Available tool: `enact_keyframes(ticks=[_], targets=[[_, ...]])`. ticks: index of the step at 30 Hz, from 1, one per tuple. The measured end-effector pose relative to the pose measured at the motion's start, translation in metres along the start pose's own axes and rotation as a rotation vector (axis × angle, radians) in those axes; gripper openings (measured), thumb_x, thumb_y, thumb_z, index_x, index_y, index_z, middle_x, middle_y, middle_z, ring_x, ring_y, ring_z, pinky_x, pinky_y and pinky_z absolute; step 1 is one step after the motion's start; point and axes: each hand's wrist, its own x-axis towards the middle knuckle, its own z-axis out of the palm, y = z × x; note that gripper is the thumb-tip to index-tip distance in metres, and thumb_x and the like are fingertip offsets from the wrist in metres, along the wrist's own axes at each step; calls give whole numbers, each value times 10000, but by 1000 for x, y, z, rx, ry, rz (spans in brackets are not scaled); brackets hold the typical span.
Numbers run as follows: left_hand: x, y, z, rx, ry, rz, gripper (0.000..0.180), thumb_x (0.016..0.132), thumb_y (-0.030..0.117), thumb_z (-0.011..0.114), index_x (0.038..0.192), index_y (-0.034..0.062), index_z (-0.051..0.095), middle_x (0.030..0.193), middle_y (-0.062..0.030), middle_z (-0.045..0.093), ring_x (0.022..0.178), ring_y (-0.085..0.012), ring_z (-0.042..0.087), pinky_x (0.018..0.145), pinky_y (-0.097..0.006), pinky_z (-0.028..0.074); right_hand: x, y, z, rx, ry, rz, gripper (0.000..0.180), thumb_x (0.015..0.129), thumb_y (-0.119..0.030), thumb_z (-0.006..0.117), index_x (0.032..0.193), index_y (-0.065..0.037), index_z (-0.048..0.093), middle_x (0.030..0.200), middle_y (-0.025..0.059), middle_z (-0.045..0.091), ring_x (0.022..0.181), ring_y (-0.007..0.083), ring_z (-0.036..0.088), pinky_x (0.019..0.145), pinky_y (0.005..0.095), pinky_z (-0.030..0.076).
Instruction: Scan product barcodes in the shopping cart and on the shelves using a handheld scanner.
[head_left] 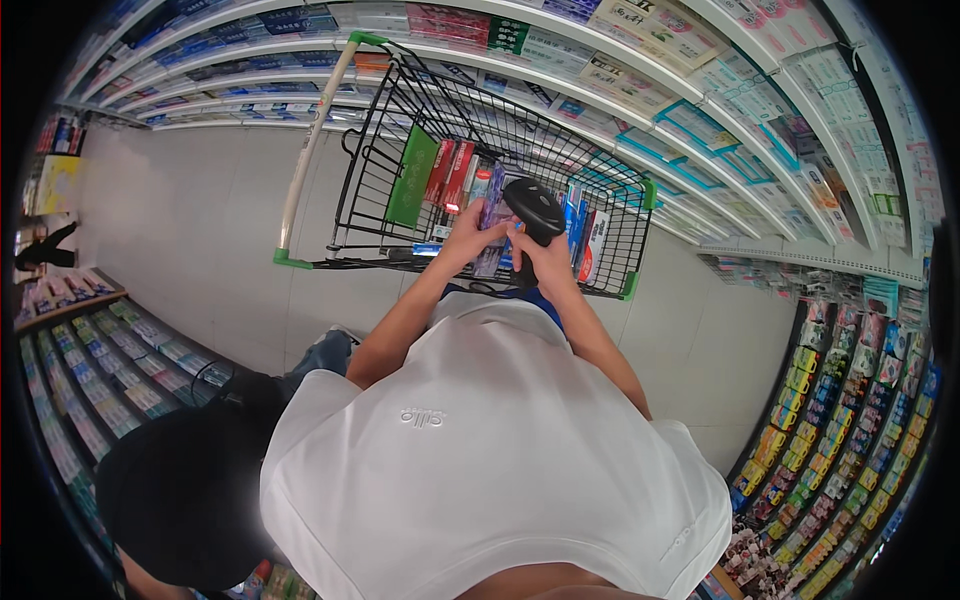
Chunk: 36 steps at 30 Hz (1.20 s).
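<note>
A black hand-held barcode scanner (pixel 535 205) is gripped by my right hand (pixel 548 264), its head raised over the cart. My left hand (pixel 468 240) is closed on a slim purple box (pixel 493 205), close beside the scanner; its fingertips are partly hidden. Both hands are above the near side of a black wire shopping cart (pixel 610 185) with green corners. Inside the cart, red boxes (pixel 457 175) stand in a row on the left, next to a green panel (pixel 412 178). Blue boxes (pixel 573 215) and a white-and-red box (pixel 593 243) stand to the right.
Long shelves (pixel 560 62) packed with boxed goods run behind the cart. More shelves stand at the lower left (pixel 90 370) and right (pixel 840 390). Close on my left is another person in a black cap (pixel 180 495). The cart's pale handle (pixel 318 150) points left over the tiled floor (pixel 200 210).
</note>
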Motion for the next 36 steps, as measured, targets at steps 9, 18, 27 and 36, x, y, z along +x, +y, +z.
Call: enact_keyframes(ticks=[9, 18, 27, 36], targets=[[13, -4, -1, -224, 131, -323, 492, 785, 212, 753, 1151, -28, 527, 1042, -105, 629, 958, -168, 594, 849, -300, 467, -3, 12, -16, 40, 107, 87, 200, 837, -55, 657, 1018, 5, 595, 756, 87, 624, 494, 112, 522, 461, 243, 408], [102, -164, -72, 402, 203, -516, 807, 749, 474, 719, 1254, -101, 462, 1109, -260, 628, 1004, -336, 639, 889, -387, 479, -30, 30, -38, 28, 299, 199, 244, 851, -46, 616, 1082, -2, 552, 830, 133, 619, 557, 130, 545, 483, 252, 427], [148, -255, -47, 793, 315, -509, 600, 877, 353, 612, 1192, -52, 302, 1168, -361, 481, 1052, -517, 527, 897, -541, 446, -64, 45, -52, 36, 554, 331, 285, 834, -45, 620, 1098, 14, 527, 800, 121, 594, 548, 145, 542, 489, 260, 438], [177, -286, -44, 911, 369, -451, 505, 776, 94, 627, 1171, -48, 346, 1199, -296, 441, 1154, -466, 442, 966, -503, 422, -79, 55, -63, 7, 603, 412, 307, 831, -44, 633, 1115, 10, 531, 811, 115, 602, 555, 140, 552, 501, 263, 443]])
